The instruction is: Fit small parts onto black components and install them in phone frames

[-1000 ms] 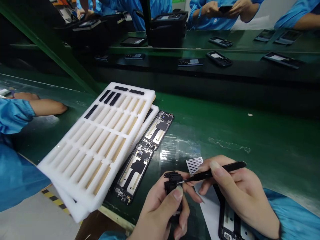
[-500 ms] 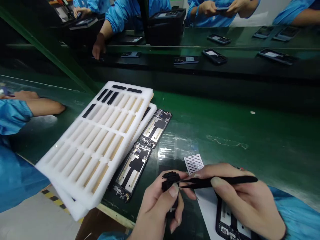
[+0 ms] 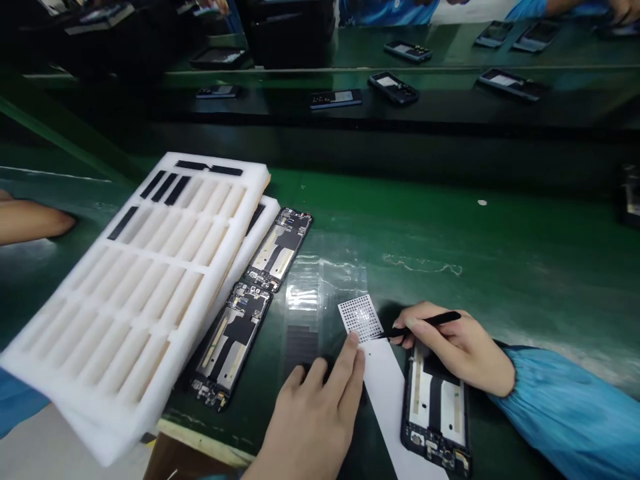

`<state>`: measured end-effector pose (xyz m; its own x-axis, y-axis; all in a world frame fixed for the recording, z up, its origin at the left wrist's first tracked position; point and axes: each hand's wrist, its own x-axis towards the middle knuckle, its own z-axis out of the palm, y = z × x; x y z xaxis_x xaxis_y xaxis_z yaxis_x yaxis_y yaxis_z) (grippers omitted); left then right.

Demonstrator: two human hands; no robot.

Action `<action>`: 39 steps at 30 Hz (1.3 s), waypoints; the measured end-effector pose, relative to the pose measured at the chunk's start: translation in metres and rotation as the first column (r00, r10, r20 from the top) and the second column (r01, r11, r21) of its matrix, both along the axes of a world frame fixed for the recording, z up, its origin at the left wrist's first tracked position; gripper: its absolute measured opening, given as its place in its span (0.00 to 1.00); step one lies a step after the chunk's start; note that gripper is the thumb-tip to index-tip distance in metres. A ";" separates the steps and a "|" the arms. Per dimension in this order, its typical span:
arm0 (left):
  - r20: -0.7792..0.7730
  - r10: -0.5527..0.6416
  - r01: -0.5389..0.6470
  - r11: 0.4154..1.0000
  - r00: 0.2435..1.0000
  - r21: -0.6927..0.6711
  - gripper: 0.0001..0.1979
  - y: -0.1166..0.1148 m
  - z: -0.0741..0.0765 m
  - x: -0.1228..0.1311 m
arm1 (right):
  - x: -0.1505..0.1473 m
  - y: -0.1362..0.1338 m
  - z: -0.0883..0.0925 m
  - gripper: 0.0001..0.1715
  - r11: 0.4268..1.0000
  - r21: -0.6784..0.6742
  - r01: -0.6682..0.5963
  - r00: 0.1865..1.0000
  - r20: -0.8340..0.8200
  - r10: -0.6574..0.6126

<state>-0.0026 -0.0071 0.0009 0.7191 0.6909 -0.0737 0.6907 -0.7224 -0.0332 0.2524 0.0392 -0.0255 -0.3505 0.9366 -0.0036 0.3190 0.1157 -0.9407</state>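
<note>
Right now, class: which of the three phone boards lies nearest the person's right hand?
The lone board just below the right hand, beside the white paper strip. The other two boards lie further off, beside the white foam tray.

L hand (image 3: 306,419) low, bottom centre of view, back of hand up, palm down. L fingers (image 3: 320,371) spread, not gripping, pointing away from body, tips angled down twd table. L wrist (image 3: 265,463) at bottom edge, mostly cut off by frame.

R hand (image 3: 453,348) off to right, just beside L hand, no contact btw the two. Palm turned inward, R fingers (image 3: 417,327) curled & pinched together, tips pointing left. R wrist (image 3: 503,377) bent slightly, R forearm (image 3: 565,417) running out to lower right, covered by blue sleeve, cuff gathered at wrist. Both arms reaching fwd, elbows out of view.
</note>
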 end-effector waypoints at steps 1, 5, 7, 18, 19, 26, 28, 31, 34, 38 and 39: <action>-0.015 -0.008 0.008 1.000 1.000 0.008 0.33 0.001 0.000 0.003 | 0.001 0.001 0.000 0.18 0.999 0.028 -0.018 1.000 0.003 0.018; -0.028 -0.024 0.025 0.999 0.999 0.036 0.35 0.004 -0.004 0.009 | 0.002 0.002 -0.001 0.13 0.994 0.097 -0.047 0.999 -0.005 0.047; -0.037 -0.032 0.033 0.999 0.999 0.040 0.35 0.006 -0.005 0.009 | 0.002 0.002 -0.002 0.11 0.992 0.111 -0.054 0.998 -0.010 0.055; -0.057 -0.084 0.081 0.996 0.995 -0.042 0.36 0.009 -0.007 0.006 | 0.003 0.003 0.006 0.11 0.960 0.236 -0.148 0.987 0.097 0.128; -0.050 -0.088 0.086 0.995 0.995 -0.044 0.37 0.009 -0.007 0.006 | 0.002 0.006 0.010 0.12 0.961 0.227 -0.160 0.984 0.113 0.137; -0.017 -0.108 0.106 0.992 0.994 -0.068 0.38 0.010 -0.011 0.002 | -0.011 0.021 0.020 0.18 0.988 0.008 -0.152 0.987 0.048 0.152; -0.051 -0.099 0.093 0.991 0.994 -0.095 0.39 0.010 -0.014 -0.001 | -0.004 0.022 0.016 0.20 0.994 -0.093 -0.061 0.996 -0.073 0.054; -0.021 -0.066 0.063 0.992 0.998 -0.112 0.40 0.011 -0.017 -0.006 | 0.019 0.019 0.010 0.24 0.978 -0.170 0.117 0.973 -0.176 -0.147; 0.308 0.066 -0.003 0.979 0.949 -0.203 0.32 0.010 -0.013 -0.004 | 0.047 0.012 0.004 0.28 0.935 -0.153 0.319 0.920 -0.189 -0.344; 0.483 0.765 -0.204 0.601 0.427 -0.772 0.16 0.006 0.004 0.010 | 0.060 0.001 -0.001 0.30 0.917 -0.122 0.381 0.913 -0.105 -0.393; 0.371 0.889 -0.136 0.417 0.269 -0.899 0.15 0.006 0.008 0.014 | 0.059 -0.001 -0.001 0.30 0.918 -0.109 0.381 0.917 -0.084 -0.390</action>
<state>0.0112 -0.0009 0.0090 0.1701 0.9128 -0.3712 0.3157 0.3063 0.8981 0.3114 0.0386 -0.0266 0.0352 0.9965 -0.0761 0.2242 -0.0821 -0.9711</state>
